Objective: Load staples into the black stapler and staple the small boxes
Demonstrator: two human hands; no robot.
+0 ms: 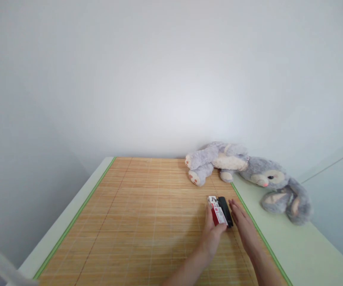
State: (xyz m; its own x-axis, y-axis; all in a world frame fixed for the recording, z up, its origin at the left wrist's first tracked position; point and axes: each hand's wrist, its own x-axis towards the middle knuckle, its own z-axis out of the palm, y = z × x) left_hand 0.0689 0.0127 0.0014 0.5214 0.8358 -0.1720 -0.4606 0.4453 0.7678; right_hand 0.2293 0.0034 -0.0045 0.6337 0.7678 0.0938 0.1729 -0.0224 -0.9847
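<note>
My left hand [212, 234] is closed around a small red and white box [219, 215], thumb at its near end and fingers along its left side. Just beyond it sits another small box, white with dark and red print [212, 201]. A long black object that looks like a stapler [225, 211] lies against the right side of the boxes. To the right of the black object, my right hand [244, 226] is held on edge with its fingers stretched out. It holds nothing; whether its fingertips touch the black object I cannot tell.
A bamboo mat [135, 214] with green edging covers much of the pale table [317, 254]. Behind my hands, a grey plush rabbit [233, 161] lies along the back right, its head and ears past the mat's edge. A wall [159, 79] rises behind the table.
</note>
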